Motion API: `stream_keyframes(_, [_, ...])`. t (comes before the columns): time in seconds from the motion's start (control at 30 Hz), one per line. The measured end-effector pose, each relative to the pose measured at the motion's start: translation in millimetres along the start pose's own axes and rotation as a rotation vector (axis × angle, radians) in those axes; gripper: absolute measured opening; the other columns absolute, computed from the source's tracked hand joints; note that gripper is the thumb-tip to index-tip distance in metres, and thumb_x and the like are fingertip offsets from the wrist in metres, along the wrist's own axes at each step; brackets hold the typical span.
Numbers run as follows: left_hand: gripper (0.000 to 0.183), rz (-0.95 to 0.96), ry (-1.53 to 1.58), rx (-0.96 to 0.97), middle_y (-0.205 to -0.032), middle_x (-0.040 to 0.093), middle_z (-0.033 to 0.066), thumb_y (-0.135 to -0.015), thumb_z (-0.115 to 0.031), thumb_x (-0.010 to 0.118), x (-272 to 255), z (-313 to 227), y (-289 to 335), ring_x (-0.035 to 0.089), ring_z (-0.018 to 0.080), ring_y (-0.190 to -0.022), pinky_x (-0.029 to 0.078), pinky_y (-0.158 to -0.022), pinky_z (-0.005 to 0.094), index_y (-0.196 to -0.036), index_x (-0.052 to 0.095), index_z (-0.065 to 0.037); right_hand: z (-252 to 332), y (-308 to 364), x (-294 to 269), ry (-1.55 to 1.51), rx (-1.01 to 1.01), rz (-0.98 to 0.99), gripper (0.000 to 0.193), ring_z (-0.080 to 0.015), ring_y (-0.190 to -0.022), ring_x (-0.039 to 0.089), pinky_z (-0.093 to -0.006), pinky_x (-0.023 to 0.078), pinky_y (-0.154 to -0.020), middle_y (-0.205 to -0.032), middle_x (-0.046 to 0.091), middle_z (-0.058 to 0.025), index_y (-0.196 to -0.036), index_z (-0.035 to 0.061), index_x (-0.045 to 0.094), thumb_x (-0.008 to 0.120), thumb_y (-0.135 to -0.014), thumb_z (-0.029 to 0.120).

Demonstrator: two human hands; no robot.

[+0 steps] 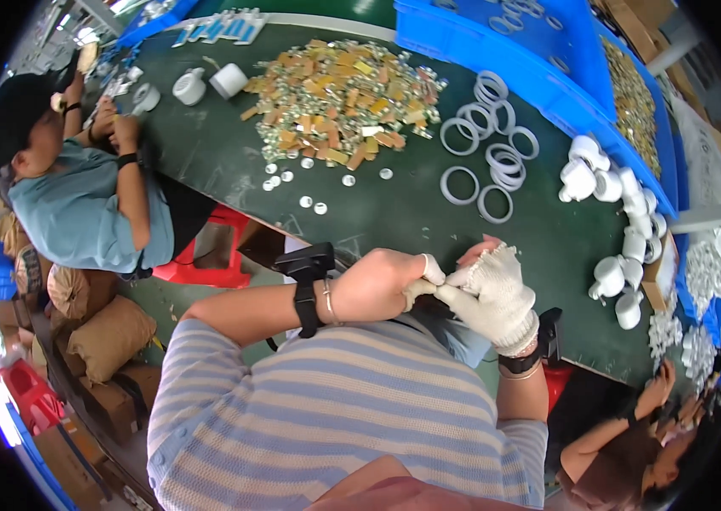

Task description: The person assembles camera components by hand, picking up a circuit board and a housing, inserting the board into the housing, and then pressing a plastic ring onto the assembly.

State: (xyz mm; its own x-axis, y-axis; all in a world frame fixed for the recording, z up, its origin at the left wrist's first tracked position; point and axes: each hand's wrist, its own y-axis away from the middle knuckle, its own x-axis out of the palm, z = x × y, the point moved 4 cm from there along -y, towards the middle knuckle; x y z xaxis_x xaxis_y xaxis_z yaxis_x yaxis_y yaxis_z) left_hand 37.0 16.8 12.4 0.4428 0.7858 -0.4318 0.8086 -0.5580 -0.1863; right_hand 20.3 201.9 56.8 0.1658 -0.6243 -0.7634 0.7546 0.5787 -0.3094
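Close to my body at the table's near edge, my hands meet fingertip to fingertip. My left hand is closed, with white coverings on its thumb and forefinger. A white knitted glove, open at some fingertips, covers my right hand, whose thumb and forefinger pinch against the left fingertips. Anything between them is too small or hidden to make out. Beyond my hands lie several pale grey rings, the nearest a short way off. Left of those rings is a heap of small yellow-orange rectangular pieces and shiny bits, with loose round white discs before it.
White round housings line the table's right side. Blue bins stand at the far right, one holding rings. Two white cups sit far left. Co-workers are at the left and lower right. A red stool stands left.
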Motion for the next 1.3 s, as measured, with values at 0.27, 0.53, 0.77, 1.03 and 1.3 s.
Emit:
stream_keyframes(0.27, [0.018, -0.109, 0.679, -0.365, -0.111, 0.074, 0.0135, -0.102, -0.003, 0.065, -26, 22, 10, 0.074, 0.0244, -0.098, 0.059, -0.086, 0.0355, -0.119, 0.064, -0.002, 5, -7, 0, -0.056, 0.01, -0.064, 0.027, -0.0313, -0.086, 0.066, -0.0445, 0.048, -0.08, -0.09, 0.071, -0.0068, -0.101, 0.0143, 0.077, 0.085, -0.079, 0.027])
stream_keyframes(0.53, [0.032, -0.773, -0.113, -0.377, -0.116, 0.071, 0.01, -0.104, -0.015, 0.067, -260, 39, 97, 0.07, 0.0159, -0.099, 0.058, -0.085, 0.0293, -0.132, 0.063, -0.001, -27, 49, -40, -0.135, 0.288, -0.372, 0.035, -0.0275, -0.109, 0.068, -0.0394, 0.052, -0.097, -0.123, 0.071, -0.0123, -0.114, 0.0095, 0.075, 0.086, -0.082, 0.017])
stream_keyframes(0.77, [0.066, -0.661, -0.648, -0.213, -0.15, 0.057, 0.0131, -0.099, -0.01, 0.073, -259, 82, 32, 0.056, 0.0177, -0.13, 0.044, -0.107, 0.0305, -0.158, 0.044, -0.009, -135, 147, -117, 0.901, 1.097, -0.81, 0.065, -0.039, -0.109, 0.067, -0.0498, 0.054, -0.095, -0.119, 0.068, -0.0234, -0.134, -0.0012, 0.063, 0.084, -0.085, 0.036])
stream_keyframes(1.03, [0.089, 0.062, 0.653, -0.169, -0.162, 0.039, 0.0084, -0.1, -0.008, 0.068, 12, 20, -19, 0.042, 0.0227, -0.147, 0.04, -0.116, 0.0396, -0.169, 0.013, -0.014, -34, 61, -29, 0.446, 0.561, -0.65, 0.079, -0.0333, -0.114, 0.068, -0.041, 0.054, -0.098, -0.131, 0.065, -0.0221, -0.147, -0.0038, 0.051, 0.087, -0.082, 0.023])
stream_keyframes(1.3, [0.067, -0.423, 1.012, -0.399, -0.138, 0.057, 0.0096, -0.104, -0.037, 0.064, -25, 38, -11, 0.068, 0.0293, -0.113, 0.058, -0.097, 0.0473, -0.158, 0.032, -0.014, -36, -1, 4, 0.27, 0.182, -0.341, 0.047, -0.0377, -0.099, 0.066, -0.0458, 0.055, -0.088, -0.105, 0.069, -0.0157, -0.129, 0.0056, 0.064, 0.08, -0.085, 0.012])
